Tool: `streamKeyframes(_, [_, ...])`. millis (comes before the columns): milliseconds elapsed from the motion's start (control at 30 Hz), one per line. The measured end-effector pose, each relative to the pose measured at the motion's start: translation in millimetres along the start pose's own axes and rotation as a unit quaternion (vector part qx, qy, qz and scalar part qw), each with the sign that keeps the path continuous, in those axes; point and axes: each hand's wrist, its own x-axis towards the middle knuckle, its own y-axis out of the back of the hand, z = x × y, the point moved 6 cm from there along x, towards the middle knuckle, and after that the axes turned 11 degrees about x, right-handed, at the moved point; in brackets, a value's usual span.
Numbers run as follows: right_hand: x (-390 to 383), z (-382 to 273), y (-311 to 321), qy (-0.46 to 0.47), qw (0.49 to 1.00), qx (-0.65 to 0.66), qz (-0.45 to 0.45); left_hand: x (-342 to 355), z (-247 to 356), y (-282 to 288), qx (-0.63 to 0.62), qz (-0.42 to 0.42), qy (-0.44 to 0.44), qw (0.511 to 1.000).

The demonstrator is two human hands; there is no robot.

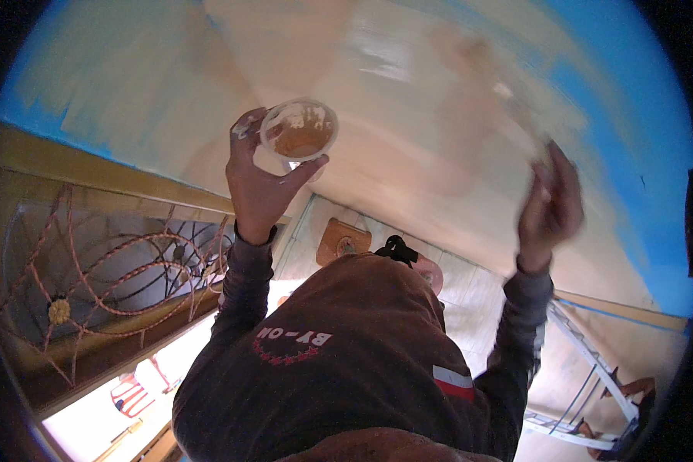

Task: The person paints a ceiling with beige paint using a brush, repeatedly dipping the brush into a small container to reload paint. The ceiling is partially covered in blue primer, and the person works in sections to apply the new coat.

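beige/blue wall (pixel 393 131) | l hand (pixel 260 185) gripping tub (pixel 300 117) | r hand (pixel 550 199) pinching brush (pixel 518 112), blurred

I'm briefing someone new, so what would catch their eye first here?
Probably the round tub of tan paint in the left hand, left of centre, and the motion-blurred paintbrush in the right hand, upper right. Next, the wall ahead, beige edged with bright blue, and the scrolled metal grille at far left.

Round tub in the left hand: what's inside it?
The tub seems to have tan, paint-like stuff inside, with pale smears up its side. Anything underneath that stuff is covered, so I can't see it.
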Motion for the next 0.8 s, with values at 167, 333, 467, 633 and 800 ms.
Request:
streamKeyframes(167, [44.9, -43.7, -119.4, 0.043, 0.982, 0.18, -0.045, -3.7, 2.8, 6.7, -0.017, 0.025, -0.018, 0.999])
streamKeyframes(333, [55.3, -54.6, -169.5, 0.06, 0.984, 0.165, -0.041, -11.1, 0.2, 11.1, 0.013, 0.032, -0.006, 0.999])
streamKeyframes(467, [54.2, -35.6, -141.0, 0.029, 0.992, 0.122, -0.009, -11.4, -5.1, 9.8, -0.018, 0.04, 0.002, 0.999])
streamKeyframes(633, [27.2, 5.8, -38.9, -0.119, 0.992, 0.043, 0.009, -6.8, -1.3, 7.3, -0.032, 0.024, -0.004, 0.999])
streamKeyframes(800, [-22.9, 54.5, 86.3, -0.221, 0.963, -0.147, 0.045, 0.3, 9.0, 4.0, -0.047, 0.01, -0.024, 0.999])
